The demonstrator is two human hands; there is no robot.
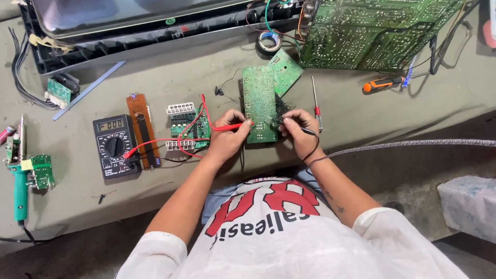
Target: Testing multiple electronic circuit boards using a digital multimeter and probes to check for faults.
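While over the green board (260,102): left hand (228,137) fingers pinching red probe (229,127), right hand (299,129) seemingly black probe (308,131).

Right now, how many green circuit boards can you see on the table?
7: big board top right, long board at the hands, square one behind it, terminal board, one top left, two far left. Others may be hidden.

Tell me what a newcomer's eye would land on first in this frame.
First, the two hands at the centre: the left hand holds a red probe and the right hand a black probe, both tips on a narrow green circuit board. To the left lies a black meter with red leads. At top right, a large green circuit board leans over the cloth.
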